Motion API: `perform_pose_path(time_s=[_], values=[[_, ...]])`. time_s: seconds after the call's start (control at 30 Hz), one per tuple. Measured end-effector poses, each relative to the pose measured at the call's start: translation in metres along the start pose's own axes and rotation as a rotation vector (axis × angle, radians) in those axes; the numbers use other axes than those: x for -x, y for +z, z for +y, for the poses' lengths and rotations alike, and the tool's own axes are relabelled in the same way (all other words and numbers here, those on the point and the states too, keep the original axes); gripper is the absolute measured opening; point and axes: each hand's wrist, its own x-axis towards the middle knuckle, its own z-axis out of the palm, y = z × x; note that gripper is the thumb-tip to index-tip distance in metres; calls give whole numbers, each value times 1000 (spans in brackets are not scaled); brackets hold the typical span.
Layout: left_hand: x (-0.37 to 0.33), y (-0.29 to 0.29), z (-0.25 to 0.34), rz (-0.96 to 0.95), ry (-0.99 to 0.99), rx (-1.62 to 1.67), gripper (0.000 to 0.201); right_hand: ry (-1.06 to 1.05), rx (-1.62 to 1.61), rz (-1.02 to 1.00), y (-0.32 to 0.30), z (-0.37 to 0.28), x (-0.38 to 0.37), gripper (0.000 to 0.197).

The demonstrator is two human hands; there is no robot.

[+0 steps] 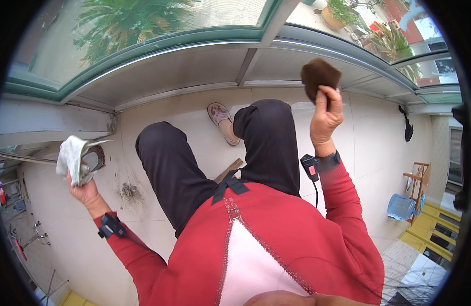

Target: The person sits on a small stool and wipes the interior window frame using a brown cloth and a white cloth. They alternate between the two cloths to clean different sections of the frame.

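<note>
Raised at the far right, my right hand (328,115) pinches a flat dark-brown piece (317,76) with rounded edges, between thumb and fingers; I cannot make out whether it is cloth or something stiffer. My left hand (84,193) is out to the left, its fingers closed on a crumpled whitish cloth (71,155) that partly hides them. Just beside the cloth shows a grey oval thing with a dark fringed edge (96,158); whether it is held or lies on the floor I cannot tell. Both hands are well apart.
Between my dark-trousered knees a wooden piece (229,169) lies on the pale tiled floor. A small heap of debris (129,193) lies left of my legs. Ahead stands a low wall with framed windows (240,38). A blue water jug (401,206) and wooden rack (418,183) stand right.
</note>
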Motion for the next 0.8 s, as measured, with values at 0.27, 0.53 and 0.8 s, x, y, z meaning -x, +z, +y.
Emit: perform_pose_path(time_s=[0.27, 0.53, 0.8], values=[[71, 127, 33, -57, 105, -124, 57, 279, -208, 348, -106, 40, -43, 16], [143, 290, -196, -783, -568, -472, 79, 445, -717, -313, -16, -57, 32, 20], [155, 285, -240, -629, -617, -562, 74, 42, -842, -594, 27, -91, 51, 41]])
